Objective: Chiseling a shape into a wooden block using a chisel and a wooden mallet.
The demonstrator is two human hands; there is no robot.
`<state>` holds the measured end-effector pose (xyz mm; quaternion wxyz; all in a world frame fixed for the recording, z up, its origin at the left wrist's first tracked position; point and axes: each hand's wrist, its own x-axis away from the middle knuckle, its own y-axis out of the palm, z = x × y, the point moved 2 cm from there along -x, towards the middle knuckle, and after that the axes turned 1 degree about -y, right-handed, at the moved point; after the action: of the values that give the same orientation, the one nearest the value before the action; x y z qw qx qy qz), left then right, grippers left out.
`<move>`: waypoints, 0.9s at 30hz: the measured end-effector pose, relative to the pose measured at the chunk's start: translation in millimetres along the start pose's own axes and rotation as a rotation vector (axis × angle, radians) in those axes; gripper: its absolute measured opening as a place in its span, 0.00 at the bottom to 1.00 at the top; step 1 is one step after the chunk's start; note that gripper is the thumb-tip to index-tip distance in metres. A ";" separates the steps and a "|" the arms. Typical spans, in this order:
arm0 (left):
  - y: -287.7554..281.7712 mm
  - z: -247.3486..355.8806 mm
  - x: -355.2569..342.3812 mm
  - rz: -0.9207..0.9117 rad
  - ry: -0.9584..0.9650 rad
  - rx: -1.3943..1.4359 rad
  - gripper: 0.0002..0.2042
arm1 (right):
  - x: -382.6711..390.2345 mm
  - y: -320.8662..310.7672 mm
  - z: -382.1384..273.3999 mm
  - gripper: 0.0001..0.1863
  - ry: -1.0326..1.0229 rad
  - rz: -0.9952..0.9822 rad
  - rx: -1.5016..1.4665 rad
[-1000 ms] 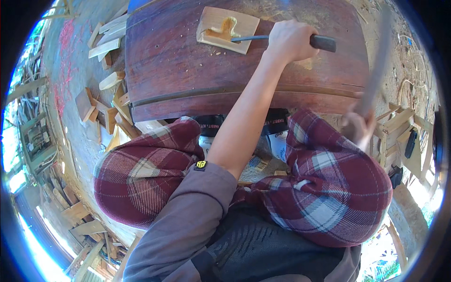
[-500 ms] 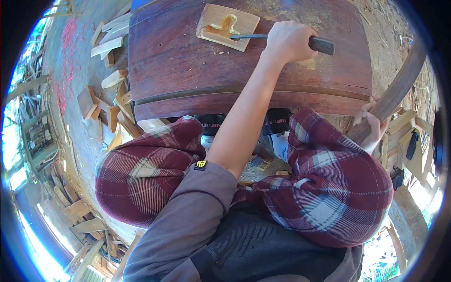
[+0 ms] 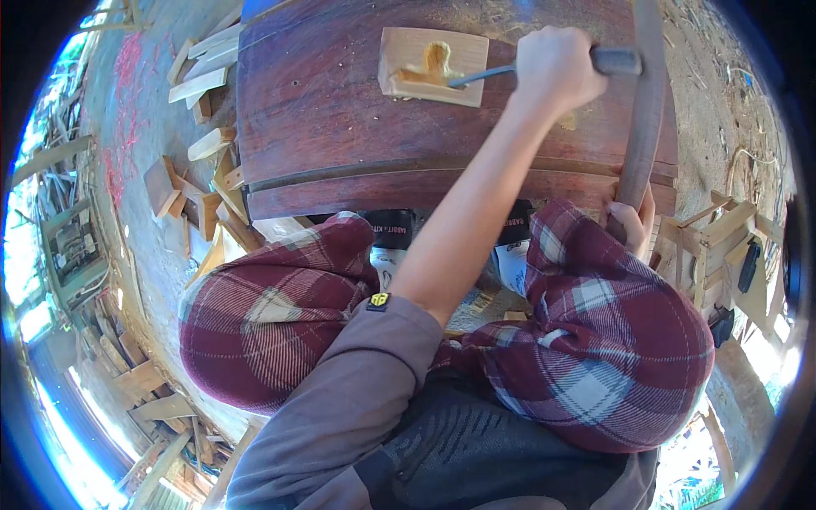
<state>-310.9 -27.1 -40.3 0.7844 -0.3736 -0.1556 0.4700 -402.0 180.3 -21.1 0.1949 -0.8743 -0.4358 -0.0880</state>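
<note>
My left hand (image 3: 554,70) grips a chisel with a dark handle (image 3: 616,61), its thin metal blade (image 3: 486,75) lying slanted into a carved, rounded recess in a pale wooden block (image 3: 402,53). The block rests on a reddish-brown wooden work surface (image 3: 323,110). At the right, my right hand (image 3: 631,223) is closed on the lower part of a long wooden bar (image 3: 642,136), which stands across the right side of the surface, its upper part beside the end of the chisel handle.
Loose wooden offcuts (image 3: 204,85) lie on the concrete floor (image 3: 127,221) to the left. A small wooden frame (image 3: 714,246) with a black object stands at the right. My plaid-clad knees (image 3: 595,374) flank the front of the work surface. Scrap wood piles (image 3: 136,382) are at lower left.
The bar has swung leftward from the far right to the chisel handle's end, with my right hand moving left. The block, chisel and left hand appear somewhat farther right in view.
</note>
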 end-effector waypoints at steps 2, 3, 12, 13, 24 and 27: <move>-1.6 19.5 -2.0 0.359 0.028 0.221 0.08 | 0.1 -1.1 1.8 0.32 -0.024 0.011 -0.087; -1.7 26.2 -8.1 0.357 -0.038 0.228 0.08 | -5.1 -5.1 -1.3 0.31 -0.089 -0.029 -0.059; -26.8 38.7 2.0 0.152 0.098 0.305 0.08 | -5.9 -21.5 2.8 0.29 -0.111 0.031 -0.229; -23.6 36.6 2.4 0.151 0.096 0.305 0.08 | -7.5 -22.5 4.2 0.29 -0.104 -0.021 -0.211; 13.3 17.9 10.2 0.182 0.089 0.136 0.09 | -9.1 -28.1 9.7 0.31 -0.060 -0.028 -0.214; 16.0 21.1 9.4 0.046 0.151 0.094 0.08 | -7.5 -32.5 3.1 0.31 -0.090 -0.062 -0.189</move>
<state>-328.6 -5.3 -38.9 0.7998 -0.3740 -0.0651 0.4650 -432.5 193.8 -17.7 0.0890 -0.8780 -0.4605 -0.0955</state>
